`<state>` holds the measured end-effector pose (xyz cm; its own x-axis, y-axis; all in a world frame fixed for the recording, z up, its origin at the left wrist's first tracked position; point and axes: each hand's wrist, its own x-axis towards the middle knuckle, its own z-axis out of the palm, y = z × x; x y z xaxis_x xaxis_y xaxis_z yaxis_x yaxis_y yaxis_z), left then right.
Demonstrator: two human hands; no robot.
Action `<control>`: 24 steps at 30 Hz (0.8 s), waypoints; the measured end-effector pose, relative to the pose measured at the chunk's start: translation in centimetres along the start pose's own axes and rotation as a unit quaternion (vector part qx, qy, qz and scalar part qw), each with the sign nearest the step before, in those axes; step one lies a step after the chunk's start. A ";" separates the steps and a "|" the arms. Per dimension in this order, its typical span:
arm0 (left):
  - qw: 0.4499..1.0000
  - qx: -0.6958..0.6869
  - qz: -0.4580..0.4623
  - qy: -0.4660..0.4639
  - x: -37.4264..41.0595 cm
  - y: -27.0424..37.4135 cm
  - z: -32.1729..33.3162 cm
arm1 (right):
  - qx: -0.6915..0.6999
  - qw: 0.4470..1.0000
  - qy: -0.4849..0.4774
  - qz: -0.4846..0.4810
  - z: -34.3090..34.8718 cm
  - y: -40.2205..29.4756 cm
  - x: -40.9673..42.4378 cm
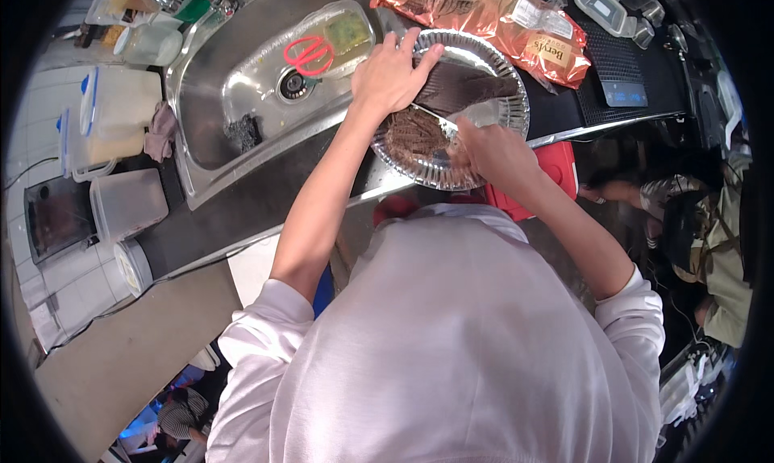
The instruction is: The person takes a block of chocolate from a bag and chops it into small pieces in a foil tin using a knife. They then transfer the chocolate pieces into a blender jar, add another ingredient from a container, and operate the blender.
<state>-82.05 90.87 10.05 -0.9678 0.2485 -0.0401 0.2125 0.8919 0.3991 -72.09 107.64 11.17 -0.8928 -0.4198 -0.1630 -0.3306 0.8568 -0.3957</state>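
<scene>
A round silver tray with a fluted rim stands at the counter's front edge, beside the sink. In it is a dark brown ridged block, apparently chocolate, with a heap of brown shavings on its near side. My right hand is closed around the handle of a knife, and its thin blade lies along the block's near edge. My left hand rests with spread fingers over the tray's left rim and the block's left end. The palm hides what lies beneath it.
The steel sink at left holds red-handled scissors, a plastic container and a scouring pad. An orange Beryl's bag lies behind the tray. A digital scale and plastic containers stand right. Another person is at far right.
</scene>
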 end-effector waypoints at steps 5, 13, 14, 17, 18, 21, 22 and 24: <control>0.999 -0.024 0.021 0.009 0.7 0.0 -1.4 | -0.014 1.000 0.017 -0.008 -2.1 -0.9 -0.1; 0.999 -0.012 -0.017 -0.041 1.2 1.0 -2.0 | -0.014 0.999 -0.029 0.005 -2.5 -0.2 0.5; 0.999 -0.005 -0.015 -0.047 1.4 1.2 -2.0 | -0.017 0.999 -0.027 0.004 -2.5 -0.1 0.5; 0.999 -0.012 -0.023 -0.037 1.5 0.7 -1.5 | -0.018 0.999 -0.029 -0.006 -3.2 -0.5 0.8; 0.999 -0.026 -0.018 -0.033 1.6 0.5 -1.3 | -0.016 0.999 -0.031 -0.006 -3.5 -0.6 0.9; 0.998 -0.053 -0.012 -0.028 1.7 0.1 -1.1 | -0.025 0.999 -0.036 -0.012 -4.4 -0.8 1.3; 0.998 -0.053 -0.015 -0.029 1.6 0.2 -1.2 | -0.018 0.999 -0.036 -0.007 -4.3 -0.9 1.3; 0.998 -0.049 -0.013 -0.025 1.4 0.3 -1.3 | -0.005 0.999 -0.036 0.003 -3.8 -1.1 0.9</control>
<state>-83.54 91.04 11.32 -0.9646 0.2456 -0.0962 0.1699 0.8576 0.4853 -73.70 107.46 14.84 -0.8701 -0.4356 -0.2307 -0.3289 0.8617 -0.3865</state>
